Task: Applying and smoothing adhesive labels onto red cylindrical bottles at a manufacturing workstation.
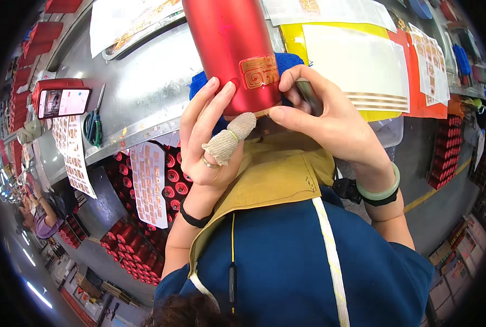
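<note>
Head view: red bottle (229, 49) lay at 12 o'clock on blue cloth (198, 86) over the counter (150, 90), the cloth probably guarding its finish. Left hand (199, 133), below the bottle's 7 o'clock side, was half open, two fingertips against the wall, apparently steadying it; a knit sleeve (225, 146) covered one digit. Right hand (330, 111), toward 1 o'clock, was curled round a grey-green piece (310, 98), thumb tip at a gold strip (262, 113) along the base; full pinch unclear. Striped white sheet (357, 62) sat at 1–2 o'clock, presumably for easy reach.
</note>
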Motion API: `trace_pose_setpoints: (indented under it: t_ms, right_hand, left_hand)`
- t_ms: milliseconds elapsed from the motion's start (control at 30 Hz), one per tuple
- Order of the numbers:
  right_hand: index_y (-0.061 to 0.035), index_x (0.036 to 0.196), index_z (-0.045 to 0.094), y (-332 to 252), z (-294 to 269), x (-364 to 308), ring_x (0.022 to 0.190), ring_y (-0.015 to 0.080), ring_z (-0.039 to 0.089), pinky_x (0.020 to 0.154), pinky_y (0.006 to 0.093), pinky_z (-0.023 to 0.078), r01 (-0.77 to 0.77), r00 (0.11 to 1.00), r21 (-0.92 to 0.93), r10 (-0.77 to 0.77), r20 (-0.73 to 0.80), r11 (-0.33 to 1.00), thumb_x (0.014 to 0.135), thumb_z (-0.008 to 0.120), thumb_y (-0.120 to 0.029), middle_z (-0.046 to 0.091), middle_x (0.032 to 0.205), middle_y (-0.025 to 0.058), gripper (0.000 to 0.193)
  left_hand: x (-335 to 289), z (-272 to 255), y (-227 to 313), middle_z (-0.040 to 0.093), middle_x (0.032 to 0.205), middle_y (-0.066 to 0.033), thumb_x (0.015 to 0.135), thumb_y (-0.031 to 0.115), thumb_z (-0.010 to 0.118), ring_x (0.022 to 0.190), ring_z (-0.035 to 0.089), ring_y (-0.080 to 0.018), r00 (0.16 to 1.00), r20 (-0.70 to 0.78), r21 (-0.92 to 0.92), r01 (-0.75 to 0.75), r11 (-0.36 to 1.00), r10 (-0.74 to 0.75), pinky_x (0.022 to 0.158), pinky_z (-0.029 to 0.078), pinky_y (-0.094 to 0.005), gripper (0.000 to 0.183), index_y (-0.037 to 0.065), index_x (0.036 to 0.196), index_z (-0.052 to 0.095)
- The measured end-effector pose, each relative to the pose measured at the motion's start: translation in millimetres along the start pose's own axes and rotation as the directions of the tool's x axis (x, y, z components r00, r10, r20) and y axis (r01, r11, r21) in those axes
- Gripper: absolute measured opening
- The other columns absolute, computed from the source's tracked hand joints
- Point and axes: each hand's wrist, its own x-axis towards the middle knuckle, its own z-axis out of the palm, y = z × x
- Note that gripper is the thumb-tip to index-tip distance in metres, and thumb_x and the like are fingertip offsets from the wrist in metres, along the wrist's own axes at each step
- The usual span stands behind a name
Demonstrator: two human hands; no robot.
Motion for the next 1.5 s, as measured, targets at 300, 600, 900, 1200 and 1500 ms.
trace_pose_setpoints:
  t_ms: [300,600,900,1200,1500]
  right_hand:
    - [-0.0038,0.106,0.058,3.4,3.3,1.9,0.075,0.007,0.037,0.066,0.0243,0.036,0.064,0.997,-0.08,-0.067,-0.038,0.995,0.086,0.082,-0.023,0.042,0.083,-0.0033,0.037]
    - [-0.0041,0.104,0.057,1.1,-0.4,0.3,0.073,0.0059,0.036,0.063,0.0241,0.033,0.01,1.0,0.0,-0.01,0.007,1.0,0.088,0.08,-0.02,0.042,0.081,-0.0045,0.032]
    - [-0.0022,0.104,0.058,1.2,0.2,3.4,0.074,0.008,0.039,0.065,0.0261,0.036,0.004,1.0,-0.06,-0.005,-0.018,0.998,0.085,0.082,-0.025,0.043,0.08,-0.0025,0.038]
    - [-0.0024,0.103,0.059,2.2,-3.6,2.2,0.073,0.0062,0.039,0.064,0.0246,0.036,-0.033,0.999,0.07,0.032,0.015,0.997,0.089,0.079,-0.023,0.044,0.079,-0.0041,0.032]
    - [-0.0004,0.101,0.06,-0.4,0.1,3.6,0.073,0.008,0.039,0.064,0.0268,0.037,0.035,0.998,-0.132,-0.041,-0.044,0.991,0.086,0.082,-0.027,0.044,0.077,-0.0023,0.038]
  left_hand:
    - [-2.1,-1.3,-0.3,0.072,0.121,-0.0204,0.077,-0.005,0.082,0.118,0.067,-0.0378,0.999,0.016,0.015,0.027,1.0,-0.027,0.1,0.055,-0.044,0.035,-0.004,0.111,0.072]
    - [-1.7,-0.4,0.0,0.072,0.123,-0.0197,0.078,-0.004,0.082,0.12,0.066,-0.0383,0.999,0.006,-0.014,0.037,0.999,-0.037,0.1,0.055,-0.0444,0.035,-0.004,0.112,0.071]
    - [-4.8,0.5,-2.9,0.071,0.124,-0.0201,0.078,-0.005,0.083,0.12,0.065,-0.0386,1.0,0.01,-0.012,0.02,1.0,-0.02,0.101,0.055,-0.0442,0.039,-0.006,0.115,0.07]
    - [-4.0,-2.9,-0.1,0.07,0.124,-0.0227,0.078,-0.007,0.082,0.123,0.063,-0.0388,0.997,0.05,-0.005,0.067,0.998,-0.066,0.101,0.056,-0.0446,0.04,-0.008,0.115,0.068]
    - [-6.0,1.4,1.2,0.069,0.125,-0.0231,0.077,-0.008,0.082,0.124,0.063,-0.0387,0.997,0.011,-0.03,0.083,0.996,-0.082,0.101,0.056,-0.0441,0.044,-0.011,0.119,0.067]
